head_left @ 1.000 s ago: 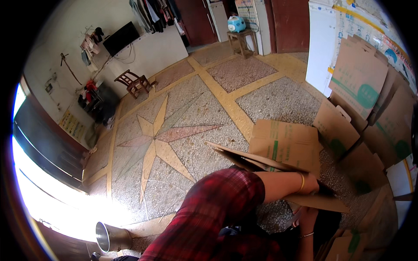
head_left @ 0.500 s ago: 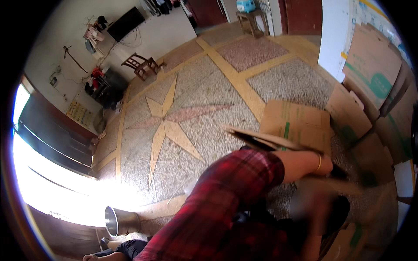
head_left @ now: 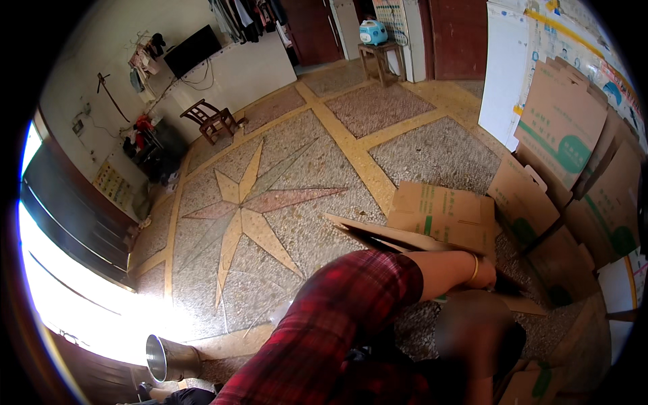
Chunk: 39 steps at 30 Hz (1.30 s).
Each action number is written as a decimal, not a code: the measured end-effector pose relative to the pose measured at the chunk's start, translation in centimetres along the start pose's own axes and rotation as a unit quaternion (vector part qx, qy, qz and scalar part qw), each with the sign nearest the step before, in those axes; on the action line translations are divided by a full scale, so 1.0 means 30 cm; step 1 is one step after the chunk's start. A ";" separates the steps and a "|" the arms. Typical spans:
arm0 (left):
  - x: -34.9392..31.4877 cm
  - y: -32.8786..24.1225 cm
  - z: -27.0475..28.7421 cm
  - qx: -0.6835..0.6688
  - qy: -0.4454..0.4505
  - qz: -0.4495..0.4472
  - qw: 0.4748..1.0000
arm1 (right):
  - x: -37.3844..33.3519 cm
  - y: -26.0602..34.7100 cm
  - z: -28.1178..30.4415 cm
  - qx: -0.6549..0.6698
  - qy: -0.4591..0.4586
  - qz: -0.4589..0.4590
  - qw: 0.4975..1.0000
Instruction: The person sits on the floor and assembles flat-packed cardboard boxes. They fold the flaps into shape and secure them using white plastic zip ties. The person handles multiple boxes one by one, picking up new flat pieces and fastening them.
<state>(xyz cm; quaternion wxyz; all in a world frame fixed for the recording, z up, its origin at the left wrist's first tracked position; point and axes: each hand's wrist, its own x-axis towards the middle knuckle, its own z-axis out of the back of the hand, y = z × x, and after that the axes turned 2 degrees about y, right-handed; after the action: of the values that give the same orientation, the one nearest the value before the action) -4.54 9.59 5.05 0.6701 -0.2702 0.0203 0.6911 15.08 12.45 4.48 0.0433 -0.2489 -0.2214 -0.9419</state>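
Observation:
My left arm, in a red plaid sleeve, reaches across to the right over a partly flattened brown cardboard box (head_left: 391, 234) with a dark gap between its panels. At the box's right end my left hand (head_left: 483, 274), below a gold bracelet, looks closed on the cardboard; its fingertips are hidden. Lower down, my right hand (head_left: 478, 337) is close under the box, smeared by a blur, so its fingers and anything in them cannot be made out. Another flat cardboard box (head_left: 449, 208) with green print lies on the floor just behind.
Several flattened cartons (head_left: 563, 125) lean at the right against a white panel (head_left: 503, 74). A metal bucket (head_left: 174, 358) lies tipped at lower left, near part of a person in dark clothing (head_left: 192, 396). Farther off are a wooden chair (head_left: 210, 121) and a stool (head_left: 383, 62).
The whole view has shifted, so the room's things sit slightly farther left and most of them lower. My left hand stays at the box's right end; the right hand remains blurred beneath it.

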 end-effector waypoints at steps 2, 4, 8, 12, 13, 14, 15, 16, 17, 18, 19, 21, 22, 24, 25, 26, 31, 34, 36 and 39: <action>0.039 -0.003 0.008 0.002 0.002 -0.021 1.000 | 0.030 -0.004 0.017 0.003 0.003 0.014 1.000; 0.079 0.028 0.008 0.008 -0.011 -0.042 0.999 | 0.004 -0.070 -0.061 0.026 0.069 0.015 0.997; 0.099 0.149 -0.043 -0.060 -0.061 -0.093 0.992 | 0.019 -0.187 -0.173 0.083 0.111 -0.038 0.990; -0.068 0.128 0.124 -0.053 0.042 -0.015 0.998 | 0.068 -0.231 -0.221 0.197 0.010 -0.111 0.974; -0.094 0.183 0.090 -0.121 0.055 0.020 0.991 | 0.098 -0.178 -0.196 0.199 0.011 -0.111 0.974; -0.107 0.159 0.108 -0.175 0.072 0.057 0.980 | 0.104 -0.165 -0.163 0.188 0.005 -0.122 0.975; -0.124 0.174 0.130 -0.168 0.081 0.053 0.981 | 0.133 -0.173 -0.156 0.137 0.010 -0.105 0.985; -0.128 0.216 0.135 -0.170 0.075 0.048 0.981 | 0.159 -0.183 -0.152 0.086 0.017 -0.087 0.992; -0.142 0.220 0.136 -0.161 0.076 0.057 0.982 | 0.161 -0.180 -0.151 0.035 0.027 -0.071 0.996; -0.154 0.222 0.138 -0.153 0.075 0.066 0.983 | 0.164 -0.169 -0.152 0.028 0.003 -0.073 0.997; -0.163 0.231 0.128 -0.163 0.070 0.075 0.981 | 0.169 -0.155 -0.153 0.021 -0.020 -0.074 0.997; -0.184 0.246 0.124 -0.182 0.054 0.101 0.977 | 0.190 -0.165 -0.170 0.008 -0.062 -0.044 0.997; -0.183 0.247 0.116 -0.190 0.050 0.109 0.974 | 0.192 -0.163 -0.173 -0.014 -0.069 -0.034 0.997; -0.203 0.267 0.087 -0.205 0.039 0.135 0.969 | 0.223 -0.116 -0.178 -0.050 -0.084 -0.009 0.995; -0.203 0.301 0.060 -0.213 0.026 0.122 0.969 | 0.239 -0.088 -0.179 -0.068 -0.092 0.003 0.993; -0.202 0.262 0.076 -0.267 0.042 0.161 0.949 | 0.248 -0.072 -0.179 -0.103 -0.097 -0.005 0.990; -0.165 0.241 0.072 -0.321 0.061 0.176 0.929 | 0.261 -0.069 -0.230 -0.172 -0.103 -0.024 0.979; -0.161 0.241 0.085 -0.317 0.064 0.191 0.927 | 0.249 -0.141 -0.324 -0.112 -0.098 -0.021 0.989; -0.154 0.240 0.104 -0.311 0.066 0.200 0.927 | 0.254 -0.162 -0.360 -0.084 -0.097 -0.039 0.991; -0.128 0.257 0.110 -0.311 0.076 0.208 0.924 | 0.257 -0.170 -0.398 -0.090 -0.104 -0.064 0.988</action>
<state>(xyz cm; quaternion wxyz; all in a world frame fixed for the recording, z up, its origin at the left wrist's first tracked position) -13.08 6.58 6.83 0.3899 -0.5065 -0.0893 0.7638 2.01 12.00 -3.07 -0.0630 -0.3334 -0.1544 -0.9279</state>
